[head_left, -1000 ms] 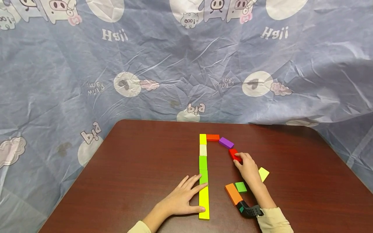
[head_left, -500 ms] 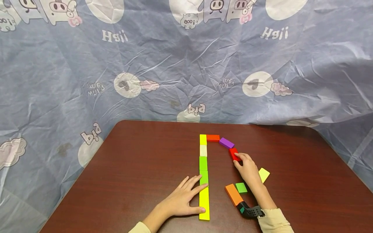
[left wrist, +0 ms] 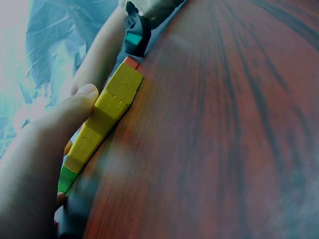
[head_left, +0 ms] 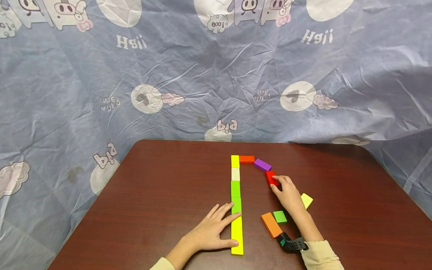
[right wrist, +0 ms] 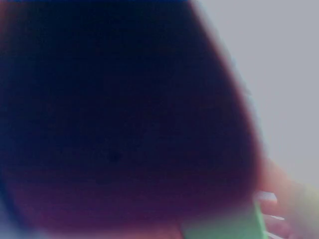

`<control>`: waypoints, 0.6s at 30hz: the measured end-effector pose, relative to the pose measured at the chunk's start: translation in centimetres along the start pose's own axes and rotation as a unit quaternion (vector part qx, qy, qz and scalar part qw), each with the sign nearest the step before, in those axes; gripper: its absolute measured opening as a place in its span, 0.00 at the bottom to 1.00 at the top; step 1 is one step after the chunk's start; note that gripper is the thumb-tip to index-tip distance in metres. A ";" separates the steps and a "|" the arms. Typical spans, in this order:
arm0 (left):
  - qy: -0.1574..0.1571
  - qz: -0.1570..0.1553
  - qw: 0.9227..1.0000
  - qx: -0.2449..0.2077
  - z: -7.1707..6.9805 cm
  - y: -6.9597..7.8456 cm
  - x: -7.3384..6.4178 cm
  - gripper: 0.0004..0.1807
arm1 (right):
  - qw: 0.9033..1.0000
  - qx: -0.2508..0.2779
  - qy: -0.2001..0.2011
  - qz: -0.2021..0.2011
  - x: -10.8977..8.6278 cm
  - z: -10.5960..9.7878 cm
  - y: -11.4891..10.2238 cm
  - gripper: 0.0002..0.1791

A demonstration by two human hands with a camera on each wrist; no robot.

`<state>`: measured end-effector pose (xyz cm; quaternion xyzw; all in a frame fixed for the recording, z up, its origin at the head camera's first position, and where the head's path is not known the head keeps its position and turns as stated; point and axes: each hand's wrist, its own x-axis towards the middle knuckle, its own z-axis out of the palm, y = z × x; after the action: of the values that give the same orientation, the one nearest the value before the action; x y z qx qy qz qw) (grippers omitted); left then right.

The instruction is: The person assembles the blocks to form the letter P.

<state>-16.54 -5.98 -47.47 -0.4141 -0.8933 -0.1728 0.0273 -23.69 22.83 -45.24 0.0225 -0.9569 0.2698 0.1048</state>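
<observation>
My left hand [head_left: 210,230] lies with fingers spread over a straight row of blocks. Its thumb and fingertips rest on the near yellow block [head_left: 237,234] and the light green block [head_left: 236,205] beyond it; the left wrist view shows the thumb along the yellow side [left wrist: 97,124]. My right hand [head_left: 288,195] pinches a red block [head_left: 270,175] between thumb and fingers, its near end partly hidden by them. The red block lies on the table, its far end close to a purple block [head_left: 262,165]. An orange-red block [head_left: 246,159] joins the purple one to the row's far end.
Right of the row lie an orange block [head_left: 271,225], a small green block [head_left: 280,216] and a pale yellow block [head_left: 306,200], partly behind the right forearm. A black wrist camera [head_left: 290,243] overlaps the orange block's end. A patterned cloth [head_left: 189,75] hangs behind the table.
The red block has shifted very slightly away from me, toward the purple block, with my right hand still pinching it. My left hand stays in place.
</observation>
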 end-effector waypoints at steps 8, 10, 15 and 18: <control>-0.010 -0.003 1.000 -0.016 0.0 0.0 0.0 0.40 | 0.998 -0.059 -0.017 0.007 -2.3 -3.1 1.0 0.23; -0.011 -0.003 1.000 -0.016 0.0 0.0 0.0 0.40 | 0.997 -0.073 -0.019 0.009 -3.2 -3.7 1.5 0.24; -0.011 -0.002 1.000 -0.017 -0.1 0.0 0.0 0.40 | 0.996 -0.084 -0.037 0.022 -5.0 -4.5 2.7 0.31; -0.009 -0.003 1.000 -0.017 -0.1 -0.1 0.0 0.40 | 0.995 -0.076 -0.056 0.028 -5.5 -4.6 3.1 0.37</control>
<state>-16.60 -6.07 -47.44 -0.4133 -0.8917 -0.1843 0.0121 -17.74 27.85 -44.16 0.0030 -0.9793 0.1972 0.0454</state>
